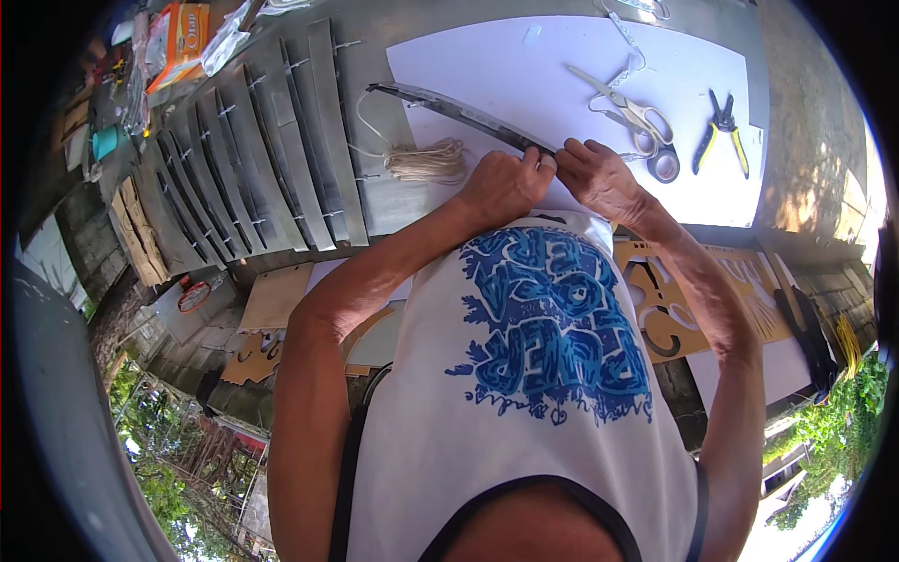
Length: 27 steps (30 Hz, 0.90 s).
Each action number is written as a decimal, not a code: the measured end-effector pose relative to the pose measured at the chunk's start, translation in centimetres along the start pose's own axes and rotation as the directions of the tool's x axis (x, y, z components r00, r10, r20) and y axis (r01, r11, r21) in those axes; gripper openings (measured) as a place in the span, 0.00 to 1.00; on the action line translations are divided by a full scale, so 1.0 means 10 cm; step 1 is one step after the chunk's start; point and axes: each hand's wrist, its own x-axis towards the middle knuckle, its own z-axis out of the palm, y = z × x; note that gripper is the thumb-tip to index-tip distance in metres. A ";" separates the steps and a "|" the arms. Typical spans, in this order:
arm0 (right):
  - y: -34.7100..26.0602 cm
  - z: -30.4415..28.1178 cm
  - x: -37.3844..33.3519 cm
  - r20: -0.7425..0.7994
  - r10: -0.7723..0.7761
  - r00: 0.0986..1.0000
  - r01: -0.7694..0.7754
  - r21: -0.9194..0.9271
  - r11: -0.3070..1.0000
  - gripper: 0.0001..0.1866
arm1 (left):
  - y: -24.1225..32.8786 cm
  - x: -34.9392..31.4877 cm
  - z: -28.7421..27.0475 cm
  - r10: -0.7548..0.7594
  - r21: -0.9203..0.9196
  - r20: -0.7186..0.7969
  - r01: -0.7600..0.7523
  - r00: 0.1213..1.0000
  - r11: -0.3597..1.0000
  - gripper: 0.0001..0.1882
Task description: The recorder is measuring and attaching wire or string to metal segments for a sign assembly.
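Around us, in the head view, lie an outdoor workspace with green foliage (173,473) and a grey table (370,37), a large white sheet (524,75) covering much of its middle and right. Our dark, narrow strip (459,111) lies over the sheet, its long axis running aslant: the free end points toward the table's far left corner, and the other end comes back to our fingers, nearer the near edge. From our knuckles the strip extends away and to the left, so our left hand (510,184) is the nearer to its length, with fingers curled and seemingly clamped on it. Our right hand (599,178) sits just beside, at the near end, fingers bent and bunched; we cannot tell whether they pinch the strip. A bundle of pale cord (426,161) lies between the strip and the near edge, and one strand loops up near the free end; whether it is tied there, we cannot tell. Scissors (637,114) lie to the right of our hands.
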 end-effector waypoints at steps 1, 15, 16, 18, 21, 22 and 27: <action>0.02 -0.01 0.00 -0.002 -0.002 1.000 0.002 0.001 1.000 0.08 | 0.00 0.00 0.01 -0.002 0.002 0.000 0.002 1.000 1.000 0.10; 0.06 0.06 0.03 -0.030 -0.149 0.988 0.149 -0.009 0.989 0.07 | -0.02 -0.06 0.07 0.062 0.094 -0.134 -0.049 0.989 0.994 0.04; 0.06 0.07 0.03 -0.031 -0.150 0.988 0.150 -0.008 0.989 0.07 | -0.01 -0.06 0.07 0.061 0.095 -0.133 -0.049 0.989 0.994 0.04; 0.04 0.07 0.02 -0.032 -0.144 0.989 0.143 -0.021 0.990 0.07 | 0.00 -0.07 0.06 0.050 0.068 -0.155 -0.039 0.987 0.997 0.04; 0.04 0.06 0.01 -0.025 -0.150 0.988 0.149 -0.047 0.988 0.07 | 0.04 -0.06 0.06 0.016 0.087 -0.133 -0.004 0.991 0.996 0.04; 0.06 0.05 0.02 -0.020 -0.140 0.990 0.139 -0.041 0.989 0.07 | 0.03 -0.05 0.06 0.021 0.078 -0.126 -0.011 0.992 0.997 0.04; 0.17 0.04 0.01 0.028 -0.127 0.991 0.129 -0.075 0.989 0.06 | -0.05 0.06 0.06 -0.006 0.027 -0.103 0.009 0.995 1.000 0.05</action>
